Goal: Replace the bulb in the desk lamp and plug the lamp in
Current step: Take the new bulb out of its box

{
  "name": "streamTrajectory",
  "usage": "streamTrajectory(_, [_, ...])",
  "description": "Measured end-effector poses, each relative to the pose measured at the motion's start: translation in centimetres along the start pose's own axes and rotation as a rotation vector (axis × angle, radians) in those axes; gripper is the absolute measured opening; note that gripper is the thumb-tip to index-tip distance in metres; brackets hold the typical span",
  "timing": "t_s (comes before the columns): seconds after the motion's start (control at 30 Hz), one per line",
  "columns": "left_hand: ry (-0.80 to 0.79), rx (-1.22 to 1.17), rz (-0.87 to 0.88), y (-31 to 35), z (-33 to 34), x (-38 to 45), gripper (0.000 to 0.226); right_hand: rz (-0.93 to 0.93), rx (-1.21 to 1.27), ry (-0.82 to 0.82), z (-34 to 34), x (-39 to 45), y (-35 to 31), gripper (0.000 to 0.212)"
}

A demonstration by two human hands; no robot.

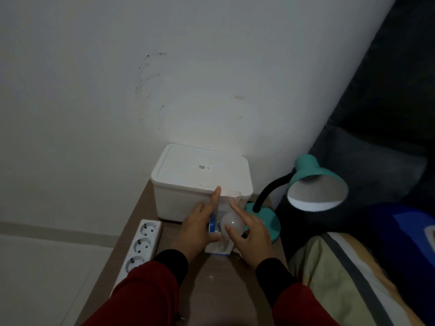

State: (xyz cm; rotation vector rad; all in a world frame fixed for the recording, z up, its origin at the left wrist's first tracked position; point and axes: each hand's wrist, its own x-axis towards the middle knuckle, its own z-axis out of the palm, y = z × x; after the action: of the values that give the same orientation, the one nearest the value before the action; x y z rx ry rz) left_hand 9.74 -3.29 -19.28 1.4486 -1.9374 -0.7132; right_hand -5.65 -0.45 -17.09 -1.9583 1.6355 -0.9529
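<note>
A teal desk lamp [313, 177] stands at the table's right edge on a round base [270, 222], its black gooseneck bent and its shade facing me. My left hand [200, 227] holds a white and blue bulb box [217, 248], index finger stretched up along the open flap. My right hand [251, 234] grips a frosted white bulb [231, 223] at the box's opening. A white power strip [141, 243] with three sockets lies at the table's left edge. Whether the shade holds a bulb is unclear.
A white lidded plastic box [202, 180] stands at the back of the brown table [223, 290] against the wall. A bed with striped bedding [353, 278] and a dark pillow lie to the right. Pale floor shows on the left.
</note>
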Motion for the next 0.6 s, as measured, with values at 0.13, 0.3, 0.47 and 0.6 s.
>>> streamTrajectory(0.13, [0.006, -0.002, -0.045, 0.9, -0.2, -0.5, 0.125, 0.081, 0.043, -0.012, -1.1, -1.4, 0.0, 0.038])
streamTrajectory(0.3, [0.001, 0.016, -0.09, 2.1, -0.4, -1.3, 0.124, 0.165, 0.218, 0.106, -3.1, -2.4, -1.1, 0.02])
streamTrajectory(0.47, [0.054, -0.034, -0.078, 3.1, -0.4, -2.8, 0.103, 0.229, 0.376, 0.258, -4.7, -2.7, -2.1, 0.022])
streamTrajectory(0.6, [0.211, 0.086, 0.016, 3.0, 0.0, -3.6, 0.061, 0.254, 0.421, 0.346, -5.0, -3.0, -2.6, 0.022])
